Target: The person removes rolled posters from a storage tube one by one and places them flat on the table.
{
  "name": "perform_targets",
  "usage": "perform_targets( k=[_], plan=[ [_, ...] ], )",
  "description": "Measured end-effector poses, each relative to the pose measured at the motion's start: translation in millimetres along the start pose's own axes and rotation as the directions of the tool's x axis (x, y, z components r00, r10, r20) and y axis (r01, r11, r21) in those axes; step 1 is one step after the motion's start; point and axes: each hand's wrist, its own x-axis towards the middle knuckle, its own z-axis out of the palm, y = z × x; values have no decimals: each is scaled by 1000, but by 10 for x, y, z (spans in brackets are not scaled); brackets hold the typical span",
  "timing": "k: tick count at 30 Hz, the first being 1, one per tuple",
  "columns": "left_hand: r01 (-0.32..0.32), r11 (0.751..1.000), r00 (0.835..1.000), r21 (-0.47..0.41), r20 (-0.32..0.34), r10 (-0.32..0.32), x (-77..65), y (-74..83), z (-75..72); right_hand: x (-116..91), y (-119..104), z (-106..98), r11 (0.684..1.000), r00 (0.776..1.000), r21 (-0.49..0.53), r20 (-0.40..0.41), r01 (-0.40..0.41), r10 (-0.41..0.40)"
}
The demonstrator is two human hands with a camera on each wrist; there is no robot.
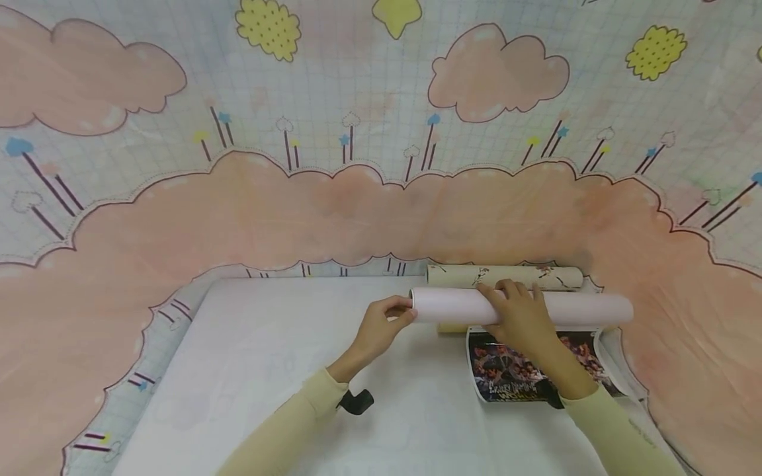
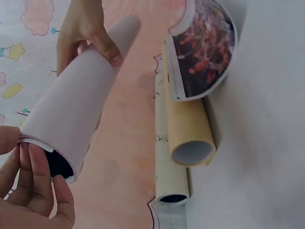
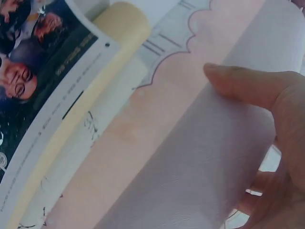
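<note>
A pale pinkish-white roll of paper (image 1: 446, 306), wallpaper-like, is held level above the table's right side. My left hand (image 1: 378, 327) pinches the rim at its left end. In the left wrist view the thumb lies outside the roll (image 2: 71, 105), and some fingers reach into its dark hollow end. Around the roll's middle, my right hand (image 1: 524, 324) grips from above. The right wrist view shows that thumb (image 3: 243, 86) along the roll's surface, with the other fingers partly hidden behind it.
Behind the held roll lies a cream roll with a branch pattern (image 1: 449, 275). A yellowish roll (image 2: 188, 124) lies alongside it, partly covered by a curling dark poster (image 1: 506, 370). These rest on the white tabletop (image 1: 268, 370). Cartoon-patterned cloth (image 1: 357, 211) surrounds the table.
</note>
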Motion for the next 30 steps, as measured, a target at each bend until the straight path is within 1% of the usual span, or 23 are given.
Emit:
perform_targets(
  k=[1,2,4,7,10,15,18,23,30],
  plan=[
    [-8,1000,1000,22,0,8,-32,-11,-43,-9,-26,10,1000,1000,-2,-15,16,-16],
    [-19,999,1000,38,3,19,-52,-63,-80,-17,-52,19,1000,999,-4,-33,31,-31],
    [-24,997,1000,68,6,24,-113,-87,-144,-30,-106,24,999,997,-7,-49,53,-54],
    [-20,996,1000,83,18,19,-215,-104,-214,-50,-184,28,997,994,-13,-73,79,-80],
    [-6,997,1000,78,13,5,-322,-106,-283,-61,-275,41,996,993,-14,-76,92,-93],
    [16,997,999,77,-35,-13,-471,-122,-409,-68,-450,108,996,995,6,-49,90,-90],
    [32,995,998,95,-62,-26,-543,-142,-475,-77,-555,163,997,996,30,-37,77,-76],
    [60,991,995,122,-91,-49,-664,-167,-568,-101,-732,249,995,999,85,-11,52,-51],
    [94,985,991,142,-113,-78,-781,-259,-675,-127,-933,408,992,998,126,64,20,-28]
  ],
)
